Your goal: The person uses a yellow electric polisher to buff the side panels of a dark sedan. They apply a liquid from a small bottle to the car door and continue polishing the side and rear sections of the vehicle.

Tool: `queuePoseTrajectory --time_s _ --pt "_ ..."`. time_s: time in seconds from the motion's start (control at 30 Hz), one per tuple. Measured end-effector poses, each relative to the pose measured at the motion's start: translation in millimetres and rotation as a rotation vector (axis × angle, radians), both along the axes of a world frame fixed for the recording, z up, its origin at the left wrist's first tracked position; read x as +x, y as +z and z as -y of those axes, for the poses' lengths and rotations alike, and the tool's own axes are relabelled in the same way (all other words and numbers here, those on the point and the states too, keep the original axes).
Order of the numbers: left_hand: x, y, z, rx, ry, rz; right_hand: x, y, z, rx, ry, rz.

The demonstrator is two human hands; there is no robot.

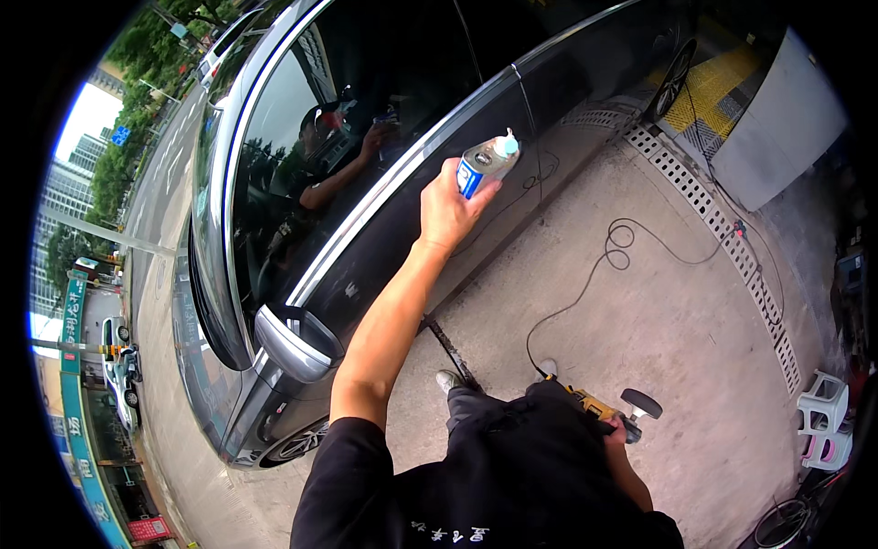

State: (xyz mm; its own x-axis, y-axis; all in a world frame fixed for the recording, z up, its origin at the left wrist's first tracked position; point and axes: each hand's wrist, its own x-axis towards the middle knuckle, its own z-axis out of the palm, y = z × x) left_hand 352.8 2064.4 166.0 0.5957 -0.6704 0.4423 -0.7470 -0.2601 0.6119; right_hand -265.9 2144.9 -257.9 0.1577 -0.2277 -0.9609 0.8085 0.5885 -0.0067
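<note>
A metal can [484, 165] with a pale blue cap and a blue-and-white label is gripped in my left hand [449, 206], held up in front of the dark car's door [405, 226]. The can is tilted; whether it touches the door I cannot tell. Low at my right side, my right hand [617, 432] holds a yellow corded polisher [595, 406], its round pad [641, 403] facing away from my body. On the door, below the chrome window trim, there is a small pale mark [351, 291].
The silver side mirror [298, 343] juts out beside my left arm. A black cord [583, 288] loops over the concrete floor towards a perforated drain cover [686, 185]. White plastic stools [823, 405] and a bicycle wheel [782, 521] stand at right.
</note>
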Motion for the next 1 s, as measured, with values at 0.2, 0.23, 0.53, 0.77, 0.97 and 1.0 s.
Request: queuePoseTrajectory --time_s 0.2,0.23,0.53,0.77,0.97,1.0 --pt "24 -116 -84 0.076 0.301 -0.283 -39 -12 -28 0.019 -0.066 0.058" --pt "14 -131 -107 0.025 0.266 -0.332 -51 -15 -31 0.032 -0.064 0.137" --pt "-70 -159 -251 0.307 0.385 -0.291 -63 19 -57 0.073 0.154 0.098" --pt "-47 -134 -309 0.022 0.082 0.122 -61 28 -81 0.072 0.166 0.245" --pt "-86 -174 -417 0.103 0.068 -0.158 -83 -20 -137 -0.205 0.557 -0.2" --pt "-96 -183 -440 0.158 0.139 -0.199 -86 -30 -144 -0.18 0.62 -0.39"
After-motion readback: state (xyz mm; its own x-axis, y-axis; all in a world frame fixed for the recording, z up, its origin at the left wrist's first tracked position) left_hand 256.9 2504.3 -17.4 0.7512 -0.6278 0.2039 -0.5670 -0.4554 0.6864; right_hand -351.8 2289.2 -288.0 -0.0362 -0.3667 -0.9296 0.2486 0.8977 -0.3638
